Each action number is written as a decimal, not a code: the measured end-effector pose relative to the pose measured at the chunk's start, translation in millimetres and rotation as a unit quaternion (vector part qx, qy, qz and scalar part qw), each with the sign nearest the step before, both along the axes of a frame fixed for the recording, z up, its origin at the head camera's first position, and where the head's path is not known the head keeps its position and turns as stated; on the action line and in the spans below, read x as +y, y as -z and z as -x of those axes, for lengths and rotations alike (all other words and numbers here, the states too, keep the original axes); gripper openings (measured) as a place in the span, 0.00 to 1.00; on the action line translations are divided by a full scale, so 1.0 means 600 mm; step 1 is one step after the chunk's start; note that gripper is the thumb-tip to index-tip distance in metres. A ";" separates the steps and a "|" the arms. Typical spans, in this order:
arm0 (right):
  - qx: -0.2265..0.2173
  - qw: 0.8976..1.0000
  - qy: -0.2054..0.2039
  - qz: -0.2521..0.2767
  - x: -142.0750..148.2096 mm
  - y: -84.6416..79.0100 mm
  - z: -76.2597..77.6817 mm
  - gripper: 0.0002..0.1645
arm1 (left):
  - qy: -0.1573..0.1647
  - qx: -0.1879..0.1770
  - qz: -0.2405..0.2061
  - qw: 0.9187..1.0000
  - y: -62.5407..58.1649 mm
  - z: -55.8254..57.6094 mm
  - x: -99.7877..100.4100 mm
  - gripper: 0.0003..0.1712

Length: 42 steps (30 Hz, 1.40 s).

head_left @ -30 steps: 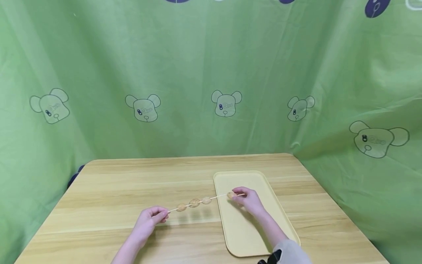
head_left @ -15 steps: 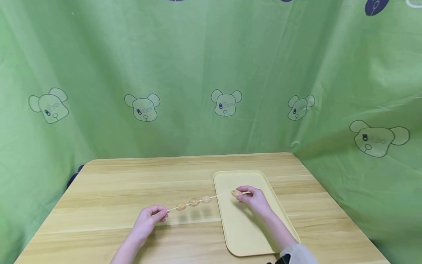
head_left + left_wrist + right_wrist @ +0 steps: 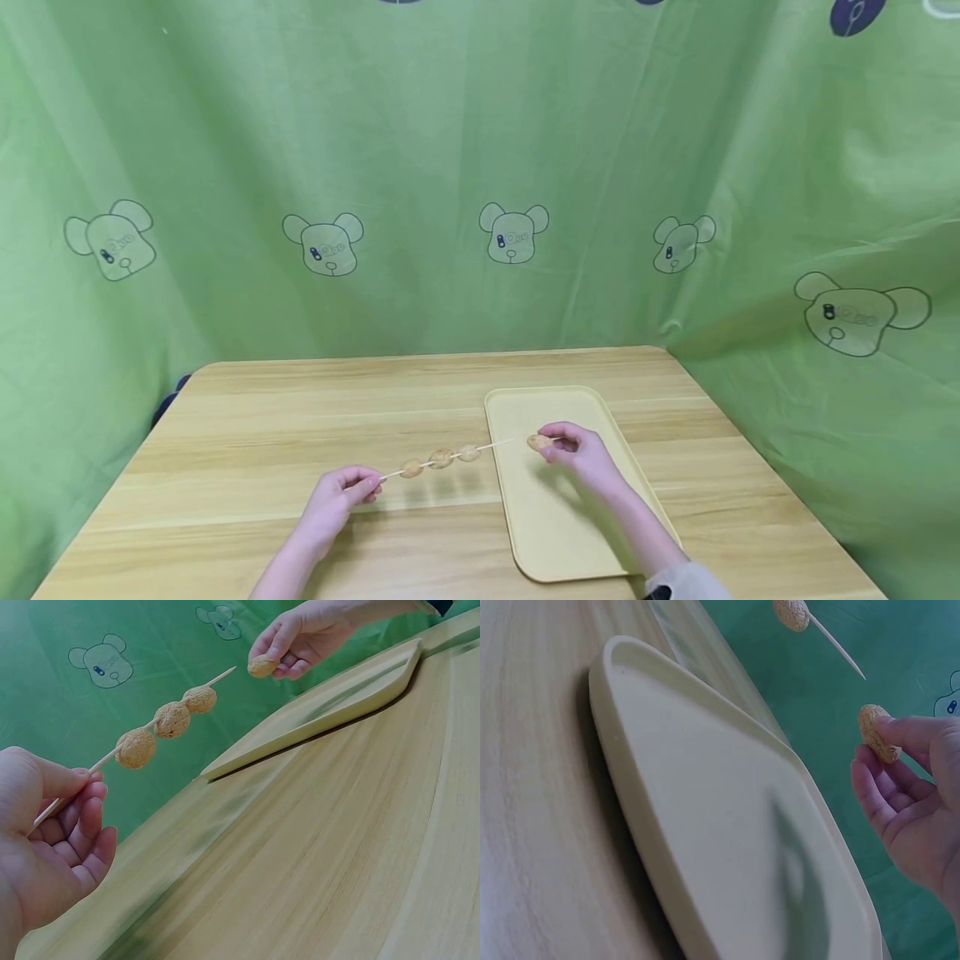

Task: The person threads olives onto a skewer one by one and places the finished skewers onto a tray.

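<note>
My left hand (image 3: 341,500) pinches the lower end of a thin wooden skewer (image 3: 105,760) between thumb and fingers. Three small, tan, crackled puff balls (image 3: 172,720) are threaded on it, and its bare pointed tip slants up to the right, above the table. Over the tray, the thumb and fingers of my right hand (image 3: 588,462) pinch another tan puff ball (image 3: 877,733). That puff is a short gap away from the skewer tip, as both wrist views show. My fingers cover part of it.
A pale yellow rectangular tray (image 3: 577,533) with a low rim lies on the right half of the wooden table (image 3: 300,417), beneath my right hand. Behind and beside the table hangs a green curtain (image 3: 420,283) printed with bear heads.
My right hand has drawn slightly right, taking its puff from right at the skewer tip to a small gap away. The left hand and skewer stay nearly still.
</note>
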State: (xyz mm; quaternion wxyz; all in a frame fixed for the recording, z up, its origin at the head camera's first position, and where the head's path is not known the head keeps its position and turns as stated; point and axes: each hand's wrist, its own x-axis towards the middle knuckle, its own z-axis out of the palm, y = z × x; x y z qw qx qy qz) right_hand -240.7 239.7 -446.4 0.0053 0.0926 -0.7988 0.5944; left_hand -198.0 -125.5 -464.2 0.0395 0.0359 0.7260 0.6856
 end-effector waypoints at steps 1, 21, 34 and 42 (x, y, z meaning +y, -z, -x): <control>0.004 1.000 -0.003 -0.001 0.000 -0.001 -0.002 0.20 | 0.000 -0.001 0.000 1.000 -0.001 0.000 0.000 0.12; 0.009 0.997 -0.068 0.033 -0.011 -0.007 -0.007 0.21 | 0.020 -0.002 -0.002 1.000 -0.005 -0.001 0.002 0.14; 0.012 0.996 -0.073 0.042 -0.012 -0.005 -0.012 0.22 | 0.034 -0.007 -0.001 0.999 0.001 -0.002 0.001 0.14; 0.015 0.997 -0.071 0.037 -0.009 0.002 -0.008 0.21 | 0.036 -0.008 -0.002 0.999 0.003 -0.002 0.004 0.15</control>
